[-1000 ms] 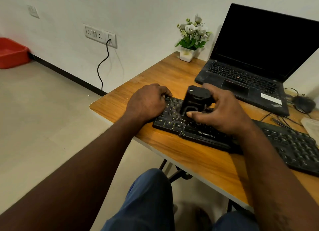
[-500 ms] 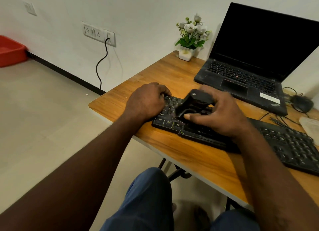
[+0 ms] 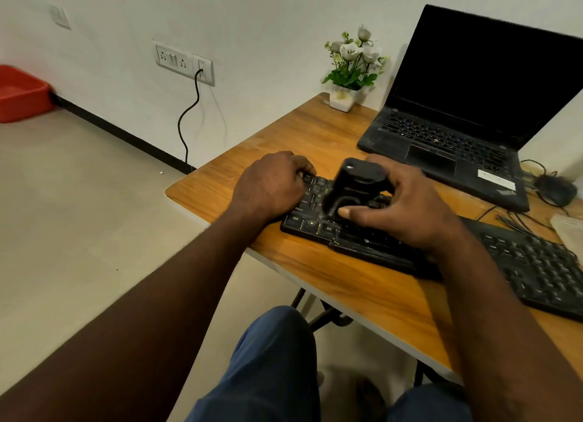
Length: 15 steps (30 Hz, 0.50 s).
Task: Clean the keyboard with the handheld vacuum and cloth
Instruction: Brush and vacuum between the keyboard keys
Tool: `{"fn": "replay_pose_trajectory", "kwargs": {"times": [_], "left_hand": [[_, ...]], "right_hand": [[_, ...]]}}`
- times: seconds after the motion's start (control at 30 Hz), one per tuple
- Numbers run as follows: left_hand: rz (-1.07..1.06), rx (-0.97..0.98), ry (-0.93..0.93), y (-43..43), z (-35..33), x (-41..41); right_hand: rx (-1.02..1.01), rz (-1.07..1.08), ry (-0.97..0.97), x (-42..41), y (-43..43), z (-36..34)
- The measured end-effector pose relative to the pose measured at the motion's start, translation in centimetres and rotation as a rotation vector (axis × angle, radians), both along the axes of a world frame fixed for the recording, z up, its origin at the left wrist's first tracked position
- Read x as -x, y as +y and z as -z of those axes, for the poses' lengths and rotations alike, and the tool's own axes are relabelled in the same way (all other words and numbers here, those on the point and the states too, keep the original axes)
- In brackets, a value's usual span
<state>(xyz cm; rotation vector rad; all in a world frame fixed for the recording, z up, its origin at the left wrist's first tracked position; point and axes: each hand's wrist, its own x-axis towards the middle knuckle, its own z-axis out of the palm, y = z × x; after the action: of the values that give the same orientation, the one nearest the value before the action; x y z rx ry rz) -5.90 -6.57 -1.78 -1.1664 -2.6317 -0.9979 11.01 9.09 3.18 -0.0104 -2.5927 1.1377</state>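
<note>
A black keyboard [image 3: 542, 263] lies along the front of the wooden table [image 3: 315, 137]. My right hand [image 3: 407, 207] grips a small black handheld vacuum [image 3: 353, 181], tilted with its lower end down on the keys at the keyboard's left part. My left hand [image 3: 271, 185] rests on the keyboard's left end, fingers curled over its far corner. A pale cloth [image 3: 568, 229] lies at the right edge of the table, partly cut off by the frame.
An open black laptop [image 3: 457, 137] sits behind the keyboard. A small pot of white flowers [image 3: 350, 71] stands at the back corner. A mouse [image 3: 555, 189] with cables lies at the right. A wall socket [image 3: 186, 61] holds a black cord.
The vacuum has tilted over and slid slightly left and toward me across the keys. My left hand has stayed on the keyboard's left end.
</note>
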Motion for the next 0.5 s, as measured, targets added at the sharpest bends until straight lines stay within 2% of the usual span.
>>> {"fn": "replay_pose_trajectory", "kwargs": {"times": [0.2, 0.3, 0.4, 0.5], "left_hand": [[-0.005, 0.000, -0.011, 0.1, 0.0, 0.0], [-0.028, 0.002, 0.005, 0.1, 0.2, -0.1], [-0.018, 0.001, -0.009, 0.1, 0.0, -0.3], [-0.002, -0.008, -0.017, 0.1, 0.0, -0.2]], "right_hand": [[0.127, -0.040, -0.042, -0.4, -0.2, -0.3], [0.039, -0.063, 0.004, 0.8, -1.6, 0.9], [-0.104, 0.118, 0.119, 1.5, -0.9, 1.2], [-0.029, 0.113, 0.075, 0.9, -0.3, 1.1]]}}
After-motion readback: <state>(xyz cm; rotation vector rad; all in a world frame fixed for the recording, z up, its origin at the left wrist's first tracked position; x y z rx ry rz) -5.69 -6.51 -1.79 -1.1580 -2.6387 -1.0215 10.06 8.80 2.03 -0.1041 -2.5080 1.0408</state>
